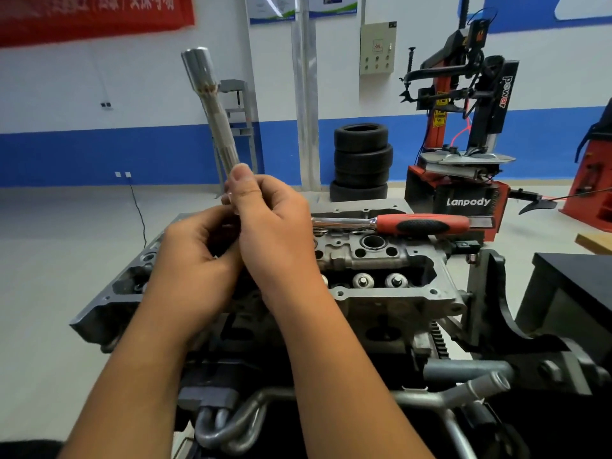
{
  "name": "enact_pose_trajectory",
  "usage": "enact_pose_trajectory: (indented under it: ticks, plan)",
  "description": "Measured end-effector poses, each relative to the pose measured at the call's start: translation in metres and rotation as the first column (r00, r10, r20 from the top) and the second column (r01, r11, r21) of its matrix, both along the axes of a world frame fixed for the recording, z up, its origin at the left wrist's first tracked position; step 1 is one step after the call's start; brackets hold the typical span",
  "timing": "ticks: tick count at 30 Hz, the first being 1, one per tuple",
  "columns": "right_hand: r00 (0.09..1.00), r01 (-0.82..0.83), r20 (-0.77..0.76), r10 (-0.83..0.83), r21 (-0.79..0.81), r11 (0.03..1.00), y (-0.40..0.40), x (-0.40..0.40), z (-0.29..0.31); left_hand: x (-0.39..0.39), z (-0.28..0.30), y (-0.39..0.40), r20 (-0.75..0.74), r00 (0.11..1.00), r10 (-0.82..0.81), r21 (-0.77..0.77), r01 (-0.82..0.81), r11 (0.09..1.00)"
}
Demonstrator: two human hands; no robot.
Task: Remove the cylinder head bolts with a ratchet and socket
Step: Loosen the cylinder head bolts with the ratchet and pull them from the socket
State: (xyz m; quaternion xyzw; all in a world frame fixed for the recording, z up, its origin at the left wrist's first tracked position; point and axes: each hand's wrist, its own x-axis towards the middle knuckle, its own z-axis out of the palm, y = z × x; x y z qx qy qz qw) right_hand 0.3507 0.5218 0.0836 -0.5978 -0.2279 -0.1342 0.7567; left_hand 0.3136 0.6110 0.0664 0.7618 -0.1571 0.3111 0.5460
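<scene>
My right hand (265, 223) grips the lower end of a long silver extension bar with a socket (212, 104) that points up and to the left, blurred by motion. Just below it, my left hand (195, 260) has its fingers curled round the bottom of the same tool; what it pinches there is hidden. Both hands hover above the grey cylinder head (381, 266) on its engine stand. A ratchet with a red and black handle (420, 224) lies across the far edge of the head, to the right of my hands.
Metal coolant pipes (238, 422) run below the head. A black stand bracket (496, 313) and a dark table (576, 286) are at the right. A stack of tyres (362, 160) and a red tyre changer (463, 144) stand behind on the grey floor.
</scene>
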Motion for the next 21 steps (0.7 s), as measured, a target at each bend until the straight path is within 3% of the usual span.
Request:
enact_pose_trajectory:
  ticks: [6,10,13,21]
  plan:
    - [1.000,-0.001,-0.009,0.001,0.015,1.000,-0.0021,-0.0050,0.0001,0.0013,-0.0035,-0.0001,-0.015,0.986,0.163,-0.044,-0.164,0.985]
    - [0.998,0.032,0.052,-0.028,-0.079,0.996,-0.0011,-0.0057,-0.0018,-0.0021,-0.0015,0.0059,-0.018,0.998,0.055,0.039,-0.054,0.998]
    - [1.000,0.005,0.015,-0.005,-0.049,0.999,-0.0007,-0.0043,-0.0007,-0.0018,0.0033,0.0080,-0.022,1.000,-0.008,0.039,0.008,0.999]
    - [0.974,-0.167,-0.135,0.180,0.101,0.981,-0.0040,-0.0032,0.0033,-0.0013,0.0007,-0.0009,-0.015,0.978,0.210,-0.035,-0.211,0.977]
